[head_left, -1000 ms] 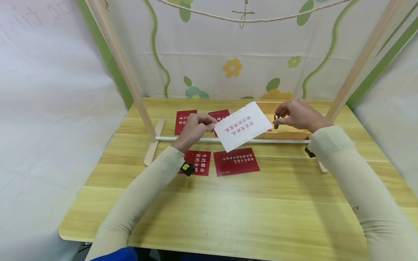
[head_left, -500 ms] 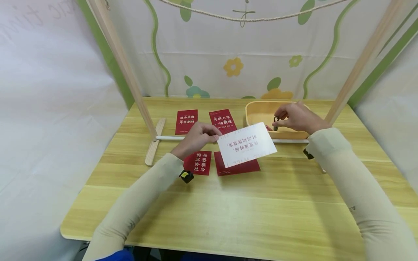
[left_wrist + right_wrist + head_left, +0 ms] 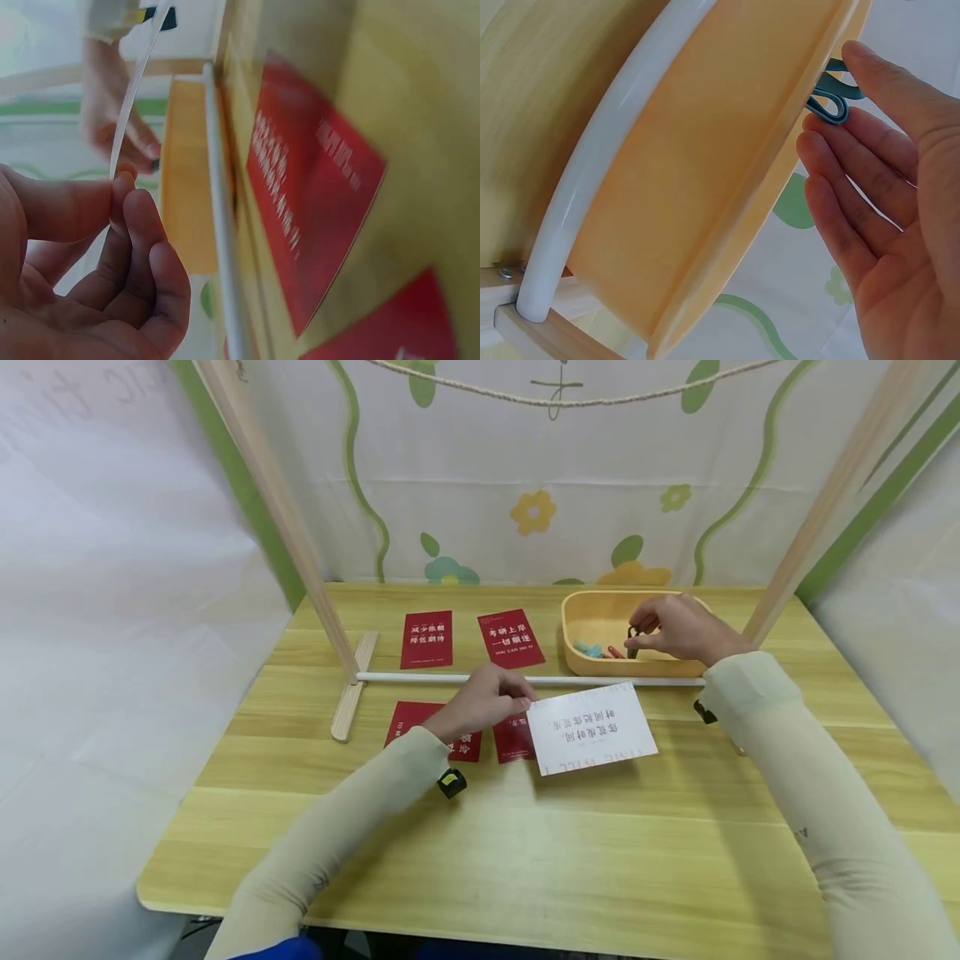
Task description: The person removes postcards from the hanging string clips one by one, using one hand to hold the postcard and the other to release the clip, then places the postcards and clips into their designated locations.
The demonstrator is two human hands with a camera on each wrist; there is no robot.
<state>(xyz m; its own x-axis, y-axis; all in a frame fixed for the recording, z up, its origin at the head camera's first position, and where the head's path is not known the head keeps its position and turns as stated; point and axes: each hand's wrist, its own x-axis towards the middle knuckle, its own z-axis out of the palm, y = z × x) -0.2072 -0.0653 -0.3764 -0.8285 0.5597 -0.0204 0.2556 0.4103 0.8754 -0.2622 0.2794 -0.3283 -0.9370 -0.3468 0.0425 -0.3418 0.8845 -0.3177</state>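
My left hand (image 3: pixel 487 702) pinches the left edge of a white card (image 3: pixel 592 729) printed with red characters, which hangs tilted above the table. In the left wrist view, thumb and fingertips grip this card (image 3: pixel 132 105), seen edge-on. My right hand (image 3: pixel 688 628) is at the yellow tray (image 3: pixel 637 667), pinching a dark green clothespin (image 3: pixel 633 642) between thumb and finger over its inside. The right wrist view shows the looped ends of that clothespin (image 3: pixel 832 97) beyond the tray's rim; its other end is hidden. Light blue (image 3: pixel 588 649) and red pieces (image 3: pixel 615 652) lie in the tray.
Two red cards (image 3: pixel 427 640) (image 3: pixel 512 638) lie behind a white bar (image 3: pixel 465 677). Two more red ones (image 3: pixel 408 718) (image 3: pixel 513 740) lie in front, partly covered. Wooden posts (image 3: pixel 288 527) (image 3: pixel 825 518) stand either side, and a rope (image 3: pixel 555 402) sags above.
My left hand has brought the white card down, right and nearer, off the tray and the back red card. The right hand stays at the tray with the clothespin, almost still.
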